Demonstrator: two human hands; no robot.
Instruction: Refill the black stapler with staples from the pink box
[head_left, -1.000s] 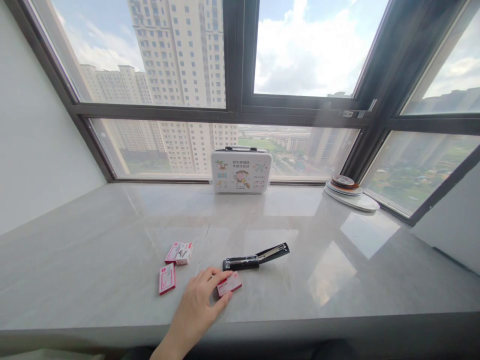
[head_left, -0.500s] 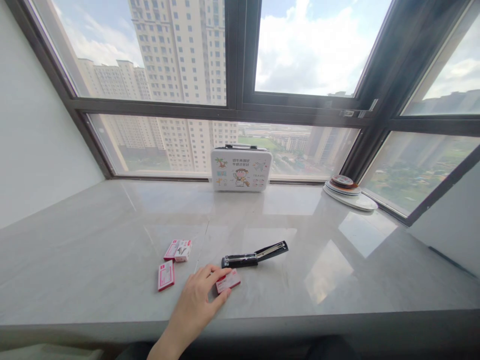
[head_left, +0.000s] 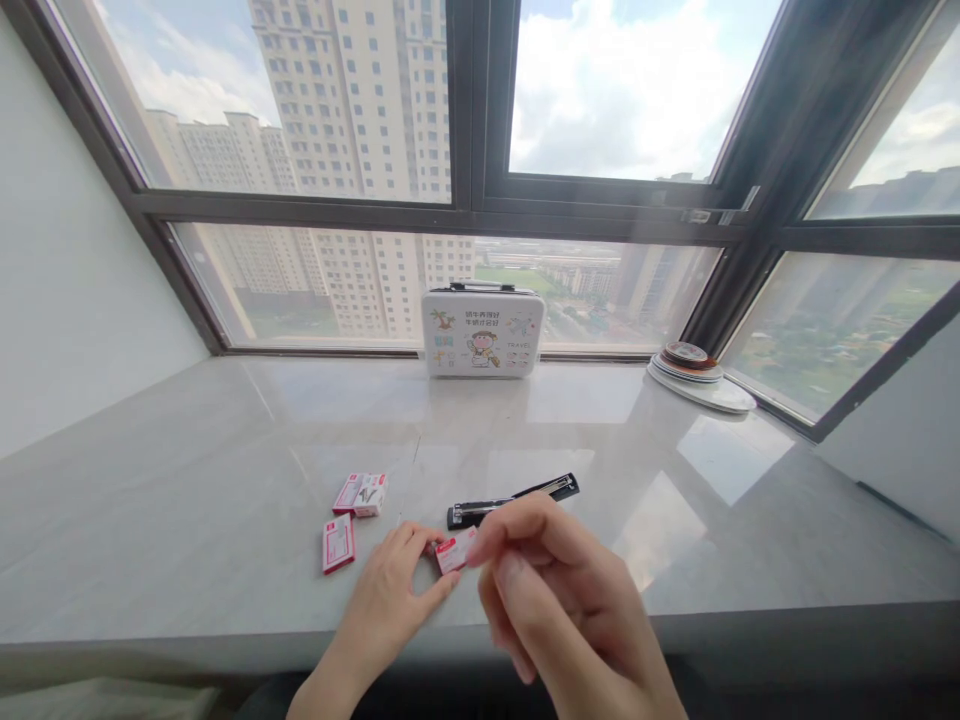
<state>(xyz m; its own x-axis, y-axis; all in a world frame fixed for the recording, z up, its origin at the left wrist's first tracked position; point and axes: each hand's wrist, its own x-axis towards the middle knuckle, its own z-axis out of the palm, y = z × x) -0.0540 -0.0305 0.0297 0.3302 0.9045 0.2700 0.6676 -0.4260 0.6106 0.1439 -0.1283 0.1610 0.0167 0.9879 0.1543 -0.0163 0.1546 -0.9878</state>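
Observation:
My left hand [head_left: 390,595] grips a small pink and white staple box [head_left: 455,551] between thumb and fingers, low over the grey stone sill [head_left: 225,440]. My right hand [head_left: 559,600] is raised close to the camera, its fingers curled in a pinch just right of that box; whether it touches the box or holds anything is unclear. Behind the hands a black stapler [head_left: 514,497] lies swung open on the sill. Two more pink staple boxes rest to the left, one flat [head_left: 338,542] and one farther back [head_left: 361,493].
A white printed carry case [head_left: 481,334] stands against the window at the back. A stack of round plates [head_left: 697,380] sits at the back right corner. A white wall [head_left: 67,300] bounds the sill on the left, and its front edge runs just below the hands.
My right hand has come into view from below and closed in beside the staple box. My left hand has shifted its grip on the box. The view has tilted slightly.

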